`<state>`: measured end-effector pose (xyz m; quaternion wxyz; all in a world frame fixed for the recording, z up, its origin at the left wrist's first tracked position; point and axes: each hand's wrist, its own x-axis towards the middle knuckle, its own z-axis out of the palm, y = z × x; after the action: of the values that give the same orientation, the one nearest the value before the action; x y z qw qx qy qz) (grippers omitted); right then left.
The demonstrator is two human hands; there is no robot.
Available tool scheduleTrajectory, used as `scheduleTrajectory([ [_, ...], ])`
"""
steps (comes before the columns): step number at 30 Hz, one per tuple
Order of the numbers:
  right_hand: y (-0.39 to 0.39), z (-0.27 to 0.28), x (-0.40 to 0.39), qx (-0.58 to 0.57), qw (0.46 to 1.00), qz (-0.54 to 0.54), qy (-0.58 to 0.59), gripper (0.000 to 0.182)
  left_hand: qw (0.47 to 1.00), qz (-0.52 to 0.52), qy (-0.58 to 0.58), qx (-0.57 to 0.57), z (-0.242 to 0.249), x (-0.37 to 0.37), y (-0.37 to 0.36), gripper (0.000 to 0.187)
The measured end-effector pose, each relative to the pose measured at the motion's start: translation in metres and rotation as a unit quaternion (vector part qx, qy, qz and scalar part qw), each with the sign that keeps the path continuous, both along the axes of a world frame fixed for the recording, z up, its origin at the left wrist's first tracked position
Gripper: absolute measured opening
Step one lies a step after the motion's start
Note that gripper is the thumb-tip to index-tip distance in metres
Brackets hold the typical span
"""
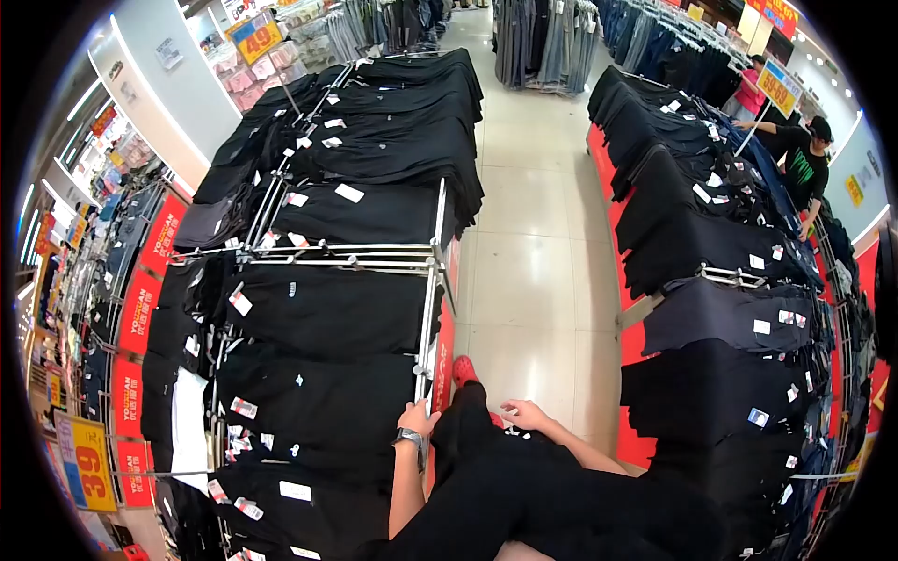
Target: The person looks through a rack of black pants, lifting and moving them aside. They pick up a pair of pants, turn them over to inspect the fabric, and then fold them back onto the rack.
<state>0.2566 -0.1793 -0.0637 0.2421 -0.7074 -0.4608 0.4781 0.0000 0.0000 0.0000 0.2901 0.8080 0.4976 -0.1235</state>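
My left hand [417,420], with a watch [409,436] on its wrist, is closed around the metal rail [427,348] along the aisle side of the left rack. Beside it, black trousers [323,388] with paper tags lie draped over the bars. My right hand [526,414] hangs in front of my body over the aisle. Its fingers are loosely bent and apart, and nothing shows in them. Below my hands, a red clog [464,370] is on my foot, and part of another red shoe shows near my right hand.
Tiled aisle floor [524,280] runs between the two racks. Dark trousers [697,234] cover the right rack above red panels. A person in a black shirt [806,168] reaches over its far side. Jeans [547,47] hang ahead; a price sign [84,463] stands at left.
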Motion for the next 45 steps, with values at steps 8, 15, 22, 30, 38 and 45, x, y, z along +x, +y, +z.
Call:
scheduleTrajectory([
  [8,0.071,-0.023,0.072,-0.014,0.999,-0.005,-0.045,0.038,0.997,-0.04,-0.059,0.004,0.009,0.059,0.085,0.054],
  [15,0.189,0.002,0.138,0.032,0.997,0.03,-0.068,0.037,0.964,-0.018,-0.262,0.048,0.061,0.144,0.192,0.043],
  [22,0.233,-0.005,0.218,-0.063,0.99,-0.079,-0.095,0.039,0.945,-0.016,-0.292,0.147,0.048,0.217,0.293,0.042],
  [30,0.144,-0.092,0.256,-0.374,0.891,-0.254,0.034,0.09,0.948,0.062,-0.294,0.105,-0.006,0.236,0.307,0.053],
  [38,0.183,-0.027,0.281,-0.412,0.886,-0.18,-0.11,0.092,0.968,0.068,-0.216,0.11,0.007,0.25,0.298,0.054],
  [45,0.184,-0.071,0.353,-0.316,0.924,-0.164,-0.136,0.086,0.983,0.075,-0.163,0.046,0.023,0.277,0.33,0.043],
])
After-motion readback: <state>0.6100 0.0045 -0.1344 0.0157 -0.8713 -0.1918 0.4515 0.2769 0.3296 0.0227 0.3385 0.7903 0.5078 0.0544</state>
